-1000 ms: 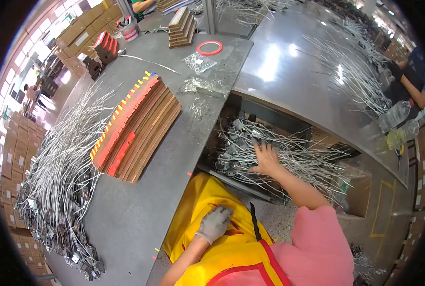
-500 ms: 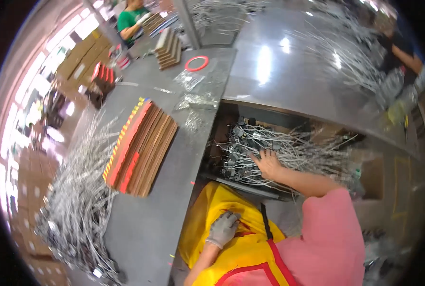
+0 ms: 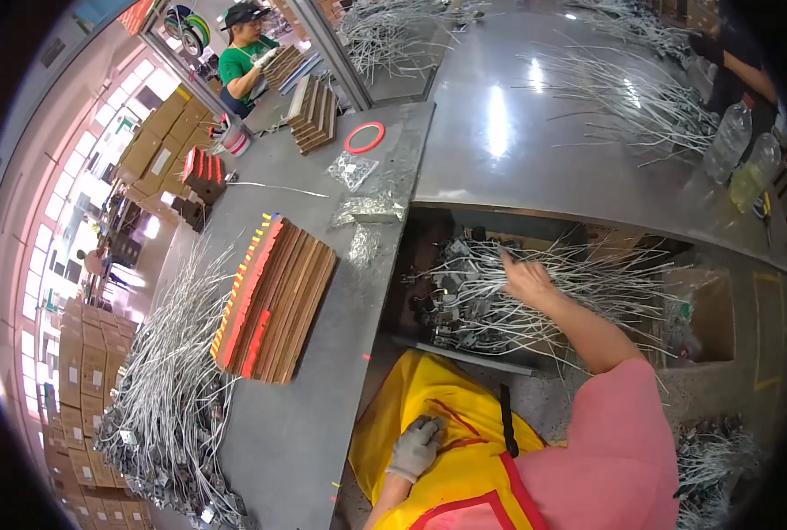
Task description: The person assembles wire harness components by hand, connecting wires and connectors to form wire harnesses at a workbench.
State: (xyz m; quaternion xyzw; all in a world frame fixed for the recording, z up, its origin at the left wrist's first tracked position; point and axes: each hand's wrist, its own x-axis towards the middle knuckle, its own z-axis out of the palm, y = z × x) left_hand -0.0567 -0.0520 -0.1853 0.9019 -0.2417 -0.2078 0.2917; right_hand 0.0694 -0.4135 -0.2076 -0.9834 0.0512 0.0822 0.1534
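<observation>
My right hand [image 3: 527,283], bare, reaches over a heap of white cables [image 3: 579,278] with small grey connectors [image 3: 464,322] in an open bin under the table. Its index finger is stretched out and the others look loosely bent. The hand touches or hovers just above the cables; nothing shows in its grasp. In my lap, my left hand [image 3: 416,446] wears a grey glove. It lies on my yellow apron [image 3: 384,424] with its fingers resting on the cloth, holding nothing that I can see.
A stack of brown boards [image 3: 274,305] with red and yellow edges stands on the left bench [image 3: 278,450]. Bundled cables [image 3: 173,380] lie beside it. Red tape [image 3: 364,137] is farther back. Bottles [image 3: 730,137] stand at far right. Two other people work nearby.
My right hand has moved slightly away from me over the cables, and its index finger now points out. The left hand stays on the apron. The whole view has shifted a little.
</observation>
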